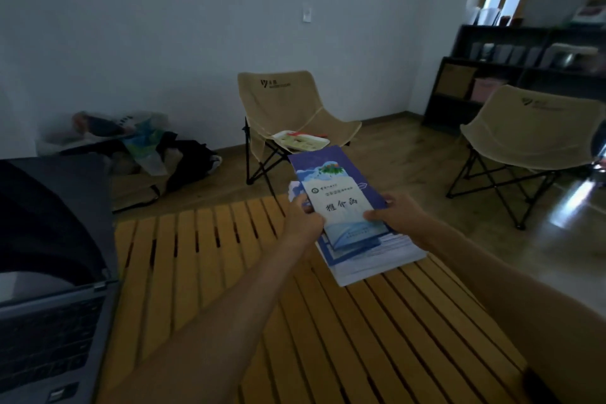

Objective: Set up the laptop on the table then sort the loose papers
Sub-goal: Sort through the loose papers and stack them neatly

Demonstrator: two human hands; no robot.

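Head view, slatted wooden table (328, 321), open grey laptop (49, 305) at its left edge, papers (370, 252) stacked at far right side, blue booklet (341, 200) on top tilted up, left hand (303, 223) and right hand (401, 216) each pinching one side of booklet, arms stretched forward

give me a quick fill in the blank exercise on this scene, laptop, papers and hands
1. The laptop at the left of the slatted table has its lid ____.
2. The blue booklet is held by ____ hands, the left hand and the right hand.
3. The stack of papers lies on the ____.
4. Behind the table stand two folding ____.

Missing words: open; both; table; chairs
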